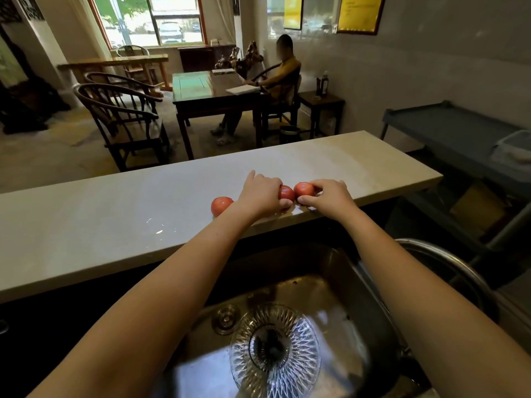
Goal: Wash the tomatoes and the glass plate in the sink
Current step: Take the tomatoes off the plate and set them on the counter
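counter (115,214) bears all the fruit near its front edge | sink (339,285): plate (275,349) lies flat in basin | step: fetching; your left hand (263,193) seems to grip middle tomato (286,193), fingers partly hidden; right hand (330,196) pinches right tomato (304,189) | next: carry both down to sink; left tomato (221,205) waits

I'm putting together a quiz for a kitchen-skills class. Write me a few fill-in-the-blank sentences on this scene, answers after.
____ tomatoes sit on the counter.
The left hand holds the middle tomato and the right hand pinches the right tomato; the ____ tomato is untouched.
The glass plate lies in the ____.
Missing words: three; left; sink.
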